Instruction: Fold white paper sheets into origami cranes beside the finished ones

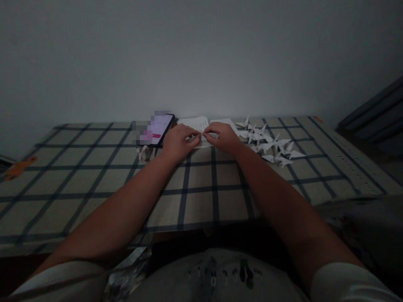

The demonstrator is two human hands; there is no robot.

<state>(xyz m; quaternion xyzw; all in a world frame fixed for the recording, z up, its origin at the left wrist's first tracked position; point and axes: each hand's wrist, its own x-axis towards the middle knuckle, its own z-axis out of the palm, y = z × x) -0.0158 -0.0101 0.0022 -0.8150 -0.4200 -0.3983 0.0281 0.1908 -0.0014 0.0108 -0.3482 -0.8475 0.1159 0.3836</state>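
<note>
Fingers of the left hand and right hand narrowly pinch a small, mostly hidden white paper piece near the far edge of the beige, blue-checked, cloth-covered counter, beside white folded-paper cranes.

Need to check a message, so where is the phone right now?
In the head view, the phone is left of centre, near the far edge of the checked tablecloth, just left of the left hand.
</note>
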